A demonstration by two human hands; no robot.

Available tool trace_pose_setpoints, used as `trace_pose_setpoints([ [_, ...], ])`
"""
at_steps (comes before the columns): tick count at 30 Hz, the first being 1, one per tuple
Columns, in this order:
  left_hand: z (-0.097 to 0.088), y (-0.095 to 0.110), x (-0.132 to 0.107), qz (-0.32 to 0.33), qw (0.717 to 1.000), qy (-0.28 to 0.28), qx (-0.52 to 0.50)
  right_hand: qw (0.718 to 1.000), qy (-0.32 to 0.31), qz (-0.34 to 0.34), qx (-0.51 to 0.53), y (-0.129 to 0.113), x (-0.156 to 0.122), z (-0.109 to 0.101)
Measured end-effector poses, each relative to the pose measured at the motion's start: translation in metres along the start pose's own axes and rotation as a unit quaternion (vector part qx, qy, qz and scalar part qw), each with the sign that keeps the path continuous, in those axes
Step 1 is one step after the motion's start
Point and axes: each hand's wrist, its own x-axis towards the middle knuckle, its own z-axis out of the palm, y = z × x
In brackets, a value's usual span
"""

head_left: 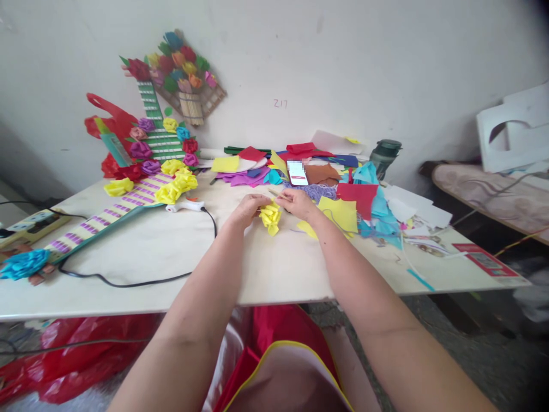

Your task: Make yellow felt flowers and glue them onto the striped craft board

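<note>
A yellow paper flower point(271, 218) with crumpled petals hangs just over the white table, its edge pinched in the closed fingers of my left hand point(250, 208). On the flower's other side, my right hand point(297, 202) is closed around a thin pale stick point(273, 192) whose tip points left above the petals. Whether that stick touches the flower is too small to tell. Right of my right hand lie yellow paper sheets point(341, 214). Behind my hands is a phone point(297, 173) with a lit screen, beside a bundle of purple yarn point(315, 191).
A white glue gun point(185, 206) trails a black cord point(124, 284) across the table's left. Beside it lies a guitar-shaped craft point(115, 209) with yellow flowers point(176, 186). Coloured paper point(246, 171) is heaped at the back, and a dark bottle point(385, 157) stands back right.
</note>
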Motion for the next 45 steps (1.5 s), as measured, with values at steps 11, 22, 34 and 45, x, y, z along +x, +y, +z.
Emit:
trace_pose_setpoints([
  [11, 0.0, 0.003, -0.003, 0.016, 1.0, 0.022, 0.009, 0.997, -0.059, -0.012, 0.05, 0.004, 0.001, -0.002],
  [22, -0.001, 0.006, -0.005, 0.04, 0.999, -0.001, 0.017, 0.989, -0.101, 0.009, 0.109, 0.006, -0.001, 0.001],
  [34, -0.001, 0.006, -0.005, -0.005, 1.0, 0.018, 0.006, 0.992, -0.067, -0.007, 0.109, 0.011, 0.0, 0.001],
  [45, -0.002, 0.002, -0.002, -0.012, 1.0, 0.018, -0.004, 0.994, -0.061, -0.033, 0.086, 0.011, -0.001, 0.005],
])
